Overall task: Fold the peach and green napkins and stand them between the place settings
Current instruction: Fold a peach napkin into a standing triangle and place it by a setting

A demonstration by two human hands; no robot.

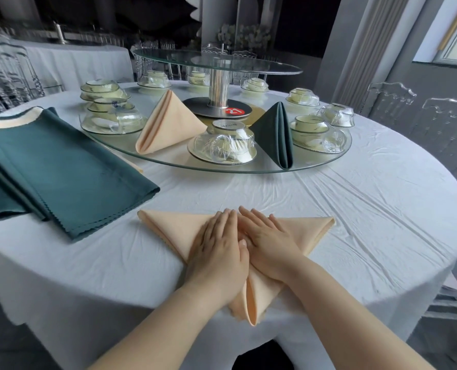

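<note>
A peach napkin [311, 231] folded into a triangle lies flat at the near table edge, its point hanging toward me. My left hand [218, 249] and my right hand [267, 240] press flat on its middle, fingers together and touching side by side. On the glass turntable [251, 168] a folded peach napkin [168, 124] stands left of a wrapped place setting [222, 145]. A folded green napkin [275, 136] stands to that setting's right.
A stack of flat green napkins [62, 166] with a peach one underneath lies at the left on the white tablecloth [355, 209]. More wrapped bowl sets [316, 132] ring the turntable around a raised glass tier [216, 62]. Clear chairs [392, 102] stand at the right.
</note>
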